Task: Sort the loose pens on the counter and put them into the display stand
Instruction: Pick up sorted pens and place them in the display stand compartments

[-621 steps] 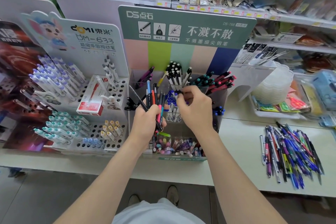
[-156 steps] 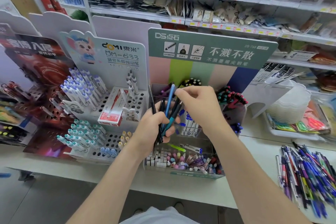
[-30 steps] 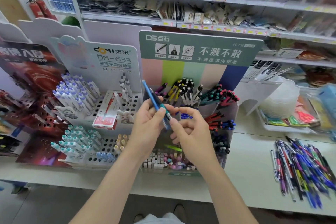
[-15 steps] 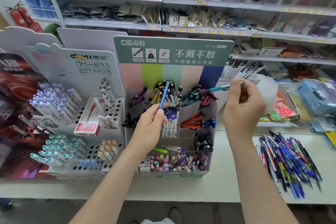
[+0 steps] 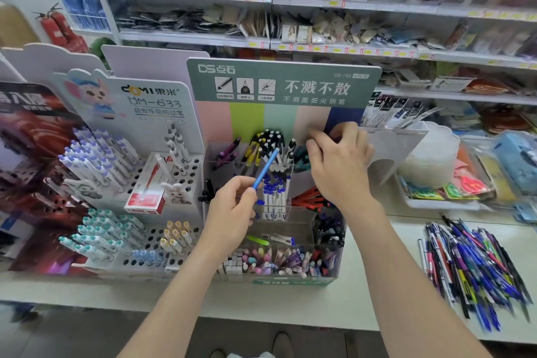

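We are pinching blue pen [image 5: 266,168] in left hand [image 5: 232,212], slanting up-right toward display stand [image 5: 250,122]; right hand [image 5: 340,166] grip unreadable.

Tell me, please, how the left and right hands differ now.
The left hand pinches a light blue pen, tilted upward; the right hand curls over the teal pens, its grip hidden. The left hand sits low before the display stand; the right hand reaches its back row. Both are at that stand.

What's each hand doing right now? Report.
Left hand: holds a blue pen.
Right hand: curled at the display stand; hold cannot be told.
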The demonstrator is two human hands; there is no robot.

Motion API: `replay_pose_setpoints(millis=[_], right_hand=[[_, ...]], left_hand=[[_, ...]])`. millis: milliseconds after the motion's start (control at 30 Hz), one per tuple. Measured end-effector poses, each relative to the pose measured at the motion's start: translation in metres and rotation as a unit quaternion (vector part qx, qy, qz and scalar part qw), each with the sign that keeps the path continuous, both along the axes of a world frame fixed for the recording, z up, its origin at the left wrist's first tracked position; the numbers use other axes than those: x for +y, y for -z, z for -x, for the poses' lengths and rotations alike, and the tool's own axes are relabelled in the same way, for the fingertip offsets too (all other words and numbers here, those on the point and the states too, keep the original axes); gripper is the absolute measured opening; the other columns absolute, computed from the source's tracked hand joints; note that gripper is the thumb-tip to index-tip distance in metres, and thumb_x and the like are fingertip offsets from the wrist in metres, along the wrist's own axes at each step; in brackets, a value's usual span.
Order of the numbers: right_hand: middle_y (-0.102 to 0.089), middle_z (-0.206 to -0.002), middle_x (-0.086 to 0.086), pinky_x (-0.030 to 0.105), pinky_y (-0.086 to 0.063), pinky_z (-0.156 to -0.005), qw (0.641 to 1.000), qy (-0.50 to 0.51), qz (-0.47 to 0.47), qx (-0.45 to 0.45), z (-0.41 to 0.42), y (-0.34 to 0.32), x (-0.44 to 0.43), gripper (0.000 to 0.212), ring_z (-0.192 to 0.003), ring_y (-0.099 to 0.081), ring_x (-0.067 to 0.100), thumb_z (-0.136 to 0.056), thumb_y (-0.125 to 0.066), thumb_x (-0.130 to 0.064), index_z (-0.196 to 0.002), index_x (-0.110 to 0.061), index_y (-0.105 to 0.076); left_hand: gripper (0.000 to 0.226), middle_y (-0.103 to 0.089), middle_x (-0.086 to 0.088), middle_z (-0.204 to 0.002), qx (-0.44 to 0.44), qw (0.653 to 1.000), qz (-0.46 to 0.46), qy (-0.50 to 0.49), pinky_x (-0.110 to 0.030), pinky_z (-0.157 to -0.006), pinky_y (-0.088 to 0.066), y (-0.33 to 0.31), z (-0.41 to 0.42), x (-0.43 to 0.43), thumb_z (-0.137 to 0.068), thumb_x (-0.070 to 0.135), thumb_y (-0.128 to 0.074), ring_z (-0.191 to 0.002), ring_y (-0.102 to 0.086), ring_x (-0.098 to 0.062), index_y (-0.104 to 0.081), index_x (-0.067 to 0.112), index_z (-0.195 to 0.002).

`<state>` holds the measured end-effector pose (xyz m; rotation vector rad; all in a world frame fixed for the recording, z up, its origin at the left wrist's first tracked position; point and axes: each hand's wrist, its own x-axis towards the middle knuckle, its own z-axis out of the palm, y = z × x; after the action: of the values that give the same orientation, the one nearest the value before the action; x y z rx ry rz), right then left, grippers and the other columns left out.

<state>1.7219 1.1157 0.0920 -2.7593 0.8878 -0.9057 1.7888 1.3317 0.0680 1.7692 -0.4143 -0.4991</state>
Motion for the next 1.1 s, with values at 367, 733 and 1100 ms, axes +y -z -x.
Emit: replay_pose_setpoints(millis=[367, 733, 1100], right_hand=[[-0.068, -0.067, -0.004, 0.027, -0.046, -0.055, 0.856, -0.154, -0.481, -0.113, 0.04, 0.049, 0.114, 0.016, -0.054, -0.057, 0.01, -0.104, -0.068, -0.028, -0.092, -0.023, -0.077], [-0.072, -0.103, -0.005, 0.038, -0.047, -0.083, 0.923, -0.161, -0.347, 0.035, 0.003, 0.123, 0.16, 0.028, -0.096, -0.061, 0.018, -0.112, -0.048, -0.032, -0.113, -0.019, -0.073], [-0.07, -0.099, -0.018, 0.037, -0.037, -0.079, 0.975, -0.04, -0.216, 0.03, 0.068, 0.114, 0.164, 0.02, -0.097, -0.053, 0.013, -0.097, -0.058, -0.022, -0.106, -0.031, -0.073]], left_hand=[[0.027, -0.071, -0.007, -0.089, -0.005, 0.981, -0.102, 0.166, -0.037, -0.07, -0.047, 0.018, -0.011, 0.054, -0.106, 0.019, -0.058, -0.074, -0.057, -0.027, -0.079, 0.036, -0.101], [0.041, -0.072, 0.009, -0.114, -0.145, 0.968, -0.204, -0.011, -0.017, -0.095, -0.049, 0.056, -0.02, 0.096, -0.1, -0.003, -0.046, -0.108, -0.064, -0.006, -0.073, 0.022, -0.118], [0.029, -0.07, 0.012, -0.097, -0.139, 0.977, -0.136, 0.086, -0.025, -0.074, -0.051, 0.067, 0.005, 0.063, -0.099, 0.005, -0.056, -0.085, -0.065, -0.003, -0.073, 0.029, -0.1]])
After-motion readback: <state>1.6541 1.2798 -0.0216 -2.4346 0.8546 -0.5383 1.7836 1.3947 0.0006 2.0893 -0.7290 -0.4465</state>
